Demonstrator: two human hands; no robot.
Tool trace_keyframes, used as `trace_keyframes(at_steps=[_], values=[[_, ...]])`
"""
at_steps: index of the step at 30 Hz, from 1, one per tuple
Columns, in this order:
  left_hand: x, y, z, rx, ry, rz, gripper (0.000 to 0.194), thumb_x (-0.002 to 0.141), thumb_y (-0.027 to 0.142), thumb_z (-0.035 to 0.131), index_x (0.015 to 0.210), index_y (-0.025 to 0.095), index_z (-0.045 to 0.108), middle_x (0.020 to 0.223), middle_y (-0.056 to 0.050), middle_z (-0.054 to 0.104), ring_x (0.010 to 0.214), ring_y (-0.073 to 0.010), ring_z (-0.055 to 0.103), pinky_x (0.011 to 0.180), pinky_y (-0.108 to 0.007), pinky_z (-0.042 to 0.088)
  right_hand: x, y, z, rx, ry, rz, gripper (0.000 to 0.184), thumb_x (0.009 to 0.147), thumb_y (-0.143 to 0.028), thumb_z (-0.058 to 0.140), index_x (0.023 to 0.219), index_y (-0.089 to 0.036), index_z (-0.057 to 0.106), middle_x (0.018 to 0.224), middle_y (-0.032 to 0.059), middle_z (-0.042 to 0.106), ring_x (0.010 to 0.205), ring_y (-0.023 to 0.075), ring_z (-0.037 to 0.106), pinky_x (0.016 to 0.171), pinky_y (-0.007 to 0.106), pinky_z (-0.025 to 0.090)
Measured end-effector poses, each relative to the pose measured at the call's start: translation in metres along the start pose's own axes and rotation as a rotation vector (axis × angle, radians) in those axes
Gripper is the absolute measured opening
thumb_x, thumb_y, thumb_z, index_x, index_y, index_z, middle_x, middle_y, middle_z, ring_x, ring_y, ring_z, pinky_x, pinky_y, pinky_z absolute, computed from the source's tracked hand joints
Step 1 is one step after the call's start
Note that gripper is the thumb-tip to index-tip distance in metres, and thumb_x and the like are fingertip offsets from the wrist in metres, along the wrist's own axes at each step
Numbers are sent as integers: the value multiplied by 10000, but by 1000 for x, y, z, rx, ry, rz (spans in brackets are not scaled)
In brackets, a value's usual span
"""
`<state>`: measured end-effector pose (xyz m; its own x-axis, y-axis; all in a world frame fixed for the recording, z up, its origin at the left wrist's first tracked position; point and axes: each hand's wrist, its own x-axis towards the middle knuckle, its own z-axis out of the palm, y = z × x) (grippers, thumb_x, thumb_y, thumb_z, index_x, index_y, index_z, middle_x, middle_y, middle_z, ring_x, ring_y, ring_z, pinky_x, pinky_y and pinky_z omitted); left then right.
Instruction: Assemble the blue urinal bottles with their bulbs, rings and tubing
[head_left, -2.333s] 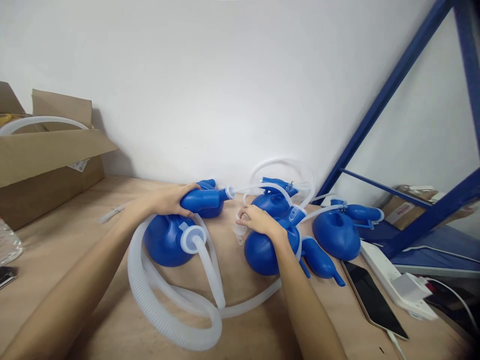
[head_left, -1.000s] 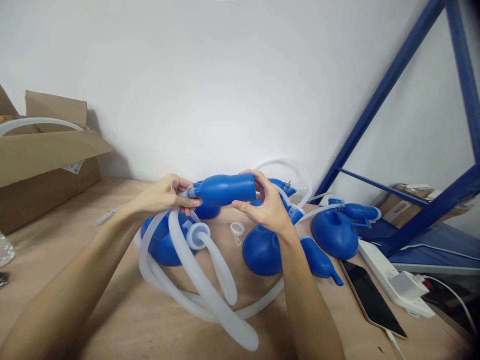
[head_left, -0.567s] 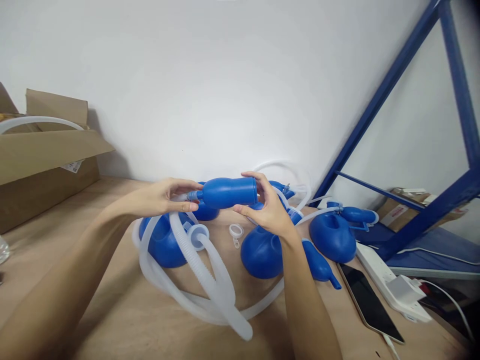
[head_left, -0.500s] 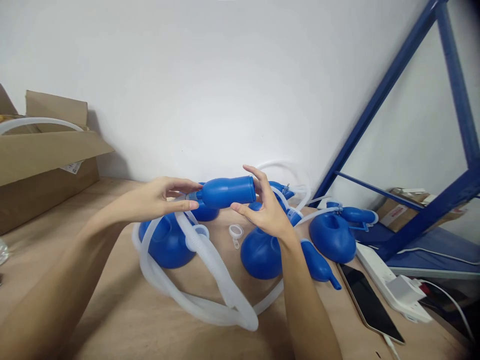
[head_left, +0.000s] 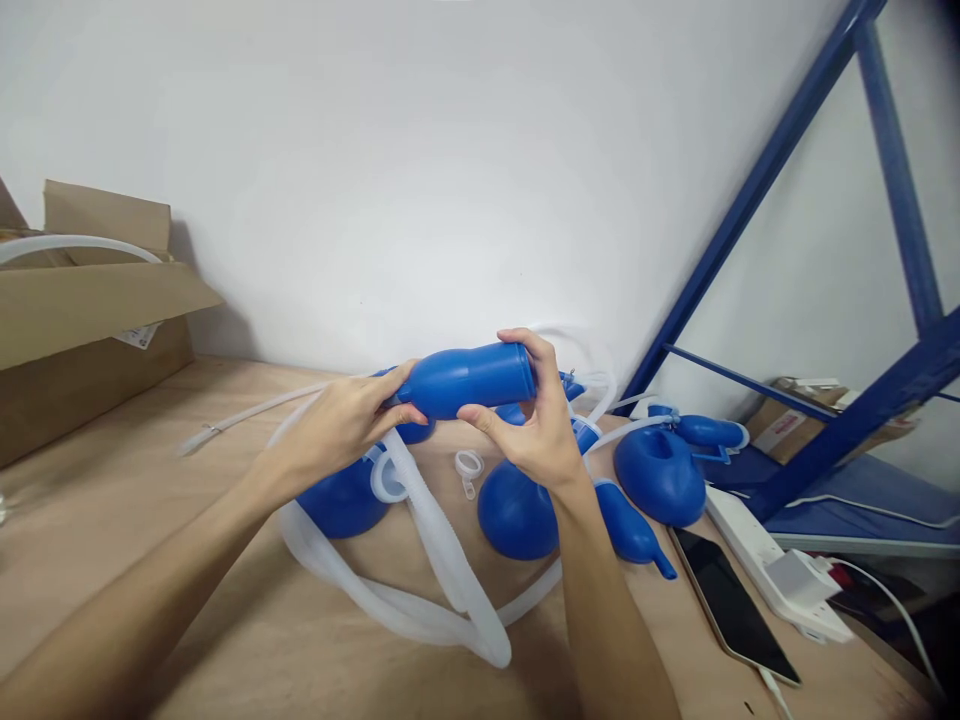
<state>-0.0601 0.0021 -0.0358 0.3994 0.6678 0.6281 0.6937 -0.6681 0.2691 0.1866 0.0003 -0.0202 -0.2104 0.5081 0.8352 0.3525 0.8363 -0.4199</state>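
Observation:
A blue plastic funnel-shaped cup (head_left: pixel 474 380), bottle-like with one wide end, is held level above the table between both hands. My left hand (head_left: pixel 360 412) is closed round its narrow end, which the fingers partly hide. My right hand (head_left: pixel 536 420) grips the wide end, thumb below and fingers over the rim. Under the hands, a blue rounded container (head_left: pixel 341 505) with a white ring cap (head_left: pixel 388 478) stands on the left. Another blue container (head_left: pixel 517 512) stands near my right wrist. Between them lies a small white cap with a strap (head_left: pixel 469 466).
A translucent hose (head_left: pixel 450 570) loops across the table front. A thin tube with a clip (head_left: pixel 247 408) extends left. At right are a loose blue cup (head_left: pixel 628 525), another blue container (head_left: pixel 660 480), a phone (head_left: pixel 735 605) and a power strip (head_left: pixel 776 565). A cardboard box (head_left: pixel 97 350) stands left.
My left hand has moved right and closed further round the narrow end. My right fingers have closed over the wide rim. A thin tube with a clip now shows at left.

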Motion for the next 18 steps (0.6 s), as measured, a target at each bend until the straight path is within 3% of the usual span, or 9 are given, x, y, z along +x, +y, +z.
trace_keyframes(at_steps=[5,9,11,13,15,18], values=[[1,-3,-1,-34,-55,-40,495,1040,462,519,1489,258,559,881,17,793,690,-170,677,721,-240,492,0,6,-5,-25,-21,-105,648,821,-440,864,1344,-293,511,1329,69,606,1233,289,603,1093,481,504],[7,-6,-1,-52,-180,-108,450,1015,543,527,1314,250,692,761,25,751,613,-160,620,640,-237,440,1,2,-9,-54,-84,-227,569,848,-375,853,1321,-314,544,1269,60,626,1207,279,623,1067,481,524],[11,-9,0,-50,-246,-122,486,989,610,530,1230,243,741,742,15,730,619,-169,611,623,-246,425,2,0,-10,-65,-143,-279,506,867,-318,836,1296,-322,568,1268,61,624,1216,274,624,1055,479,534],[15,-11,-4,-45,-280,-166,561,965,655,533,1287,241,733,734,8,721,641,-186,624,636,-255,436,2,-1,-12,-74,-152,-293,483,865,-292,835,1278,-326,586,1256,57,628,1214,271,628,1056,482,538],[17,-14,-13,-15,-258,-248,649,950,676,528,1405,237,675,732,1,718,681,-209,645,680,-270,463,2,1,-18,-64,-43,-262,545,834,-316,860,1301,-331,577,1252,50,624,1210,276,630,1078,502,527],[16,-25,-36,44,-139,-365,684,961,681,462,1450,240,649,877,-42,751,811,-246,678,778,-306,501,3,5,-34,-28,273,-165,727,788,-407,881,1407,-351,504,1408,62,529,1364,321,528,1155,549,463]])
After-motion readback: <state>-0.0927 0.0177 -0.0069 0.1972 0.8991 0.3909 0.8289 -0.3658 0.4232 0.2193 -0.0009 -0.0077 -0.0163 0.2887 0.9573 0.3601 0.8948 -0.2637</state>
